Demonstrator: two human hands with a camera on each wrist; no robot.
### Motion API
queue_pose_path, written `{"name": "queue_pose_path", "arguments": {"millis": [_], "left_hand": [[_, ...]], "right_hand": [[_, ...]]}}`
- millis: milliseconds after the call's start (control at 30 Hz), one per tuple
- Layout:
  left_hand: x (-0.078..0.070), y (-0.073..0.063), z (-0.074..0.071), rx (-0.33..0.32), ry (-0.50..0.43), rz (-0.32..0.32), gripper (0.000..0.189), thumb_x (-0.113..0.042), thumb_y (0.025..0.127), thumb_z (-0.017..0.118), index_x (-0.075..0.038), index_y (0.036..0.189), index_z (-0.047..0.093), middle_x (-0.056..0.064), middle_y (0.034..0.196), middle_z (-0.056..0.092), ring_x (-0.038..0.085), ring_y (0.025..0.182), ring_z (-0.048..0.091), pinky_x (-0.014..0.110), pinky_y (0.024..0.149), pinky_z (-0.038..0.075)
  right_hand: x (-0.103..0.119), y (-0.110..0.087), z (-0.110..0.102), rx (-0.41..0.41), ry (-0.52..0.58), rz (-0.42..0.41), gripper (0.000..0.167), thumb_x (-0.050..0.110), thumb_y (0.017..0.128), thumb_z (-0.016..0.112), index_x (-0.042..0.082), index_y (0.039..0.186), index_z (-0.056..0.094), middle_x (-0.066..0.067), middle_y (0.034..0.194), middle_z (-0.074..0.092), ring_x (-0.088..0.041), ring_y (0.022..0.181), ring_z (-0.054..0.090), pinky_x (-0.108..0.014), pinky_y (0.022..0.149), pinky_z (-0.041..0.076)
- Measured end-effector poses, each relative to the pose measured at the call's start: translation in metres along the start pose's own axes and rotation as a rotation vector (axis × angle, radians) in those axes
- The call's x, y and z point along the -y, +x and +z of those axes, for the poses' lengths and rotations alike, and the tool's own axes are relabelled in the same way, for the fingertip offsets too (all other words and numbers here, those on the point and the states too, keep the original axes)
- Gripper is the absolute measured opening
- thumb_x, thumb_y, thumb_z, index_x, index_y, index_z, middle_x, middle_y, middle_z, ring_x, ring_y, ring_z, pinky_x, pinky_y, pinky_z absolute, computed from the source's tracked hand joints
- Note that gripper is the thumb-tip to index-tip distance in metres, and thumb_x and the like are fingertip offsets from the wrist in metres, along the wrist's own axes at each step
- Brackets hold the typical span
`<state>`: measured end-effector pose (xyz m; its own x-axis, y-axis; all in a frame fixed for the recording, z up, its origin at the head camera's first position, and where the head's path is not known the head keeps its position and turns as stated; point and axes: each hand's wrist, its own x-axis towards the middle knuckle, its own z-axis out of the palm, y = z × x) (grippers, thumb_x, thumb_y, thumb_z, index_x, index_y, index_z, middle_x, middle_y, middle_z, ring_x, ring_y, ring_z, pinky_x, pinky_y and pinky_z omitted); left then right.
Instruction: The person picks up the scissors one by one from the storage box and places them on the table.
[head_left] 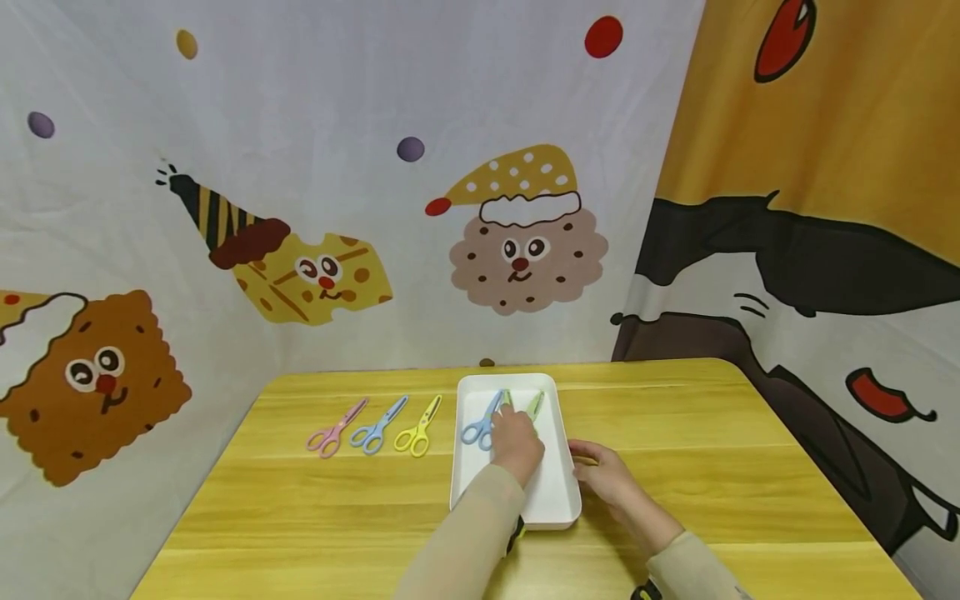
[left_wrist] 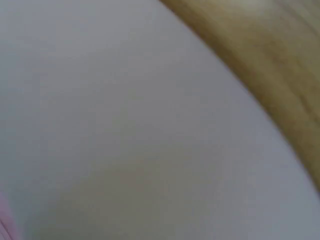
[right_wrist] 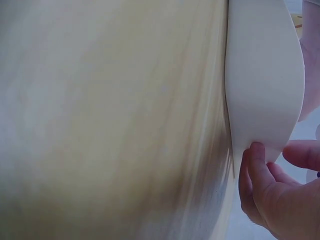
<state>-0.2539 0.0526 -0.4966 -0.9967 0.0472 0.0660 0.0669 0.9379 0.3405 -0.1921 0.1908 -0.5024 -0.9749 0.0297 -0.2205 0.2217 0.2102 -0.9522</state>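
Observation:
A white tray (head_left: 551, 500) lies on the table with blue scissors (head_left: 480, 427) and two green-bladed pairs in it. My left hand (head_left: 517, 442) reaches into the tray, fingers bent down at the middle green scissors (head_left: 507, 397), which it appears to grip; their handles are hidden beneath it. Just right of that hand, the blades of the other green scissors (head_left: 536, 405) show. At the tray's right side, my right hand (right_wrist: 280, 195) holds the wall, fingers against the outside and thumb at the rim. The left wrist view shows mostly blurred white surface.
Left of the tray, pink scissors (head_left: 336, 429), blue scissors (head_left: 378, 427) and yellow scissors (head_left: 418, 427) lie in a row on the wooden table (head_left: 315, 508), blades pointing away. A printed curtain (head_left: 337, 100) hangs behind the table's far edge.

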Motion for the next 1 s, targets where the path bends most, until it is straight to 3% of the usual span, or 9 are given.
{"name": "queue_pose_path", "arguments": {"millis": [133, 333, 667, 1000], "left_hand": [[0.0, 0.001, -0.004, 0.019, 0.032, 0.012, 0.026, -0.015, 0.071, 0.072, 0.001, 0.089, 0.065, 0.019, 0.106, 0.052, 0.033, 0.097, 0.049, 0.04, 0.081, 0.049], [0.004, 0.003, -0.004, 0.049, -0.011, 0.007, 0.032, -0.015, 0.065, 0.077, 0.002, 0.089, 0.066, 0.019, 0.105, 0.052, 0.033, 0.096, 0.049, 0.041, 0.077, 0.051], [0.009, 0.005, -0.003, 0.065, -0.027, 0.016, 0.034, -0.017, 0.064, 0.078, 0.0, 0.09, 0.064, 0.016, 0.099, 0.051, 0.03, 0.093, 0.049, 0.039, 0.066, 0.051], [0.016, 0.007, -0.005, 0.079, -0.075, 0.017, 0.031, -0.017, 0.066, 0.077, -0.002, 0.089, 0.063, 0.018, 0.107, 0.051, 0.03, 0.095, 0.048, 0.04, 0.068, 0.051]], "right_hand": [[-0.001, 0.001, 0.0, -0.002, 0.003, -0.005, 0.042, -0.009, 0.086, 0.049, -0.011, 0.127, 0.05, -0.028, 0.126, 0.052, -0.032, 0.104, 0.06, -0.04, 0.082, 0.053], [-0.001, 0.0, 0.001, 0.0, -0.006, -0.01, 0.042, -0.009, 0.086, 0.05, -0.01, 0.127, 0.051, -0.028, 0.127, 0.053, -0.033, 0.105, 0.06, -0.04, 0.082, 0.053], [0.002, -0.001, 0.0, 0.0, -0.005, -0.01, 0.042, -0.008, 0.086, 0.049, -0.011, 0.128, 0.05, -0.029, 0.126, 0.052, -0.03, 0.099, 0.061, -0.039, 0.078, 0.054], [0.001, -0.001, 0.0, 0.008, -0.023, -0.006, 0.041, -0.007, 0.087, 0.049, -0.011, 0.128, 0.05, -0.029, 0.127, 0.052, -0.03, 0.101, 0.06, -0.04, 0.081, 0.053]]}}
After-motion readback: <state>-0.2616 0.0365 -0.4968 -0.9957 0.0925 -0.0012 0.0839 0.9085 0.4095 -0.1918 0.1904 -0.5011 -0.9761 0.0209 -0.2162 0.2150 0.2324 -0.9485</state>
